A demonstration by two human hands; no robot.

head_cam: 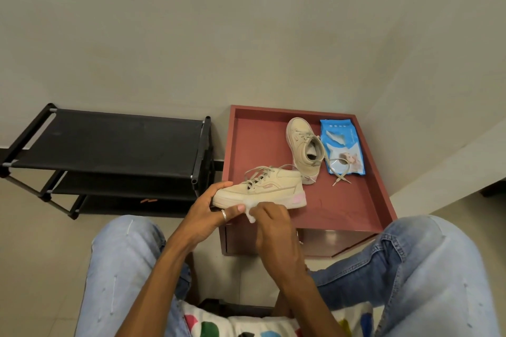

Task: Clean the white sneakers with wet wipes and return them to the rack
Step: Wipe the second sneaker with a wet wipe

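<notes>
Head view: hands (208, 208) wipe (250, 216) held sneaker (260, 190).

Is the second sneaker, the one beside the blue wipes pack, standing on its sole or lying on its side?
Lying on its side: the second sneaker shows its opening and its sole edge at once.

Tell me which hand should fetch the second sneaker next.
Right, probably. The second sneaker lies on the red table toward the right hand's side; it holds only a wipe. The left hand grips the first sneaker.
</notes>
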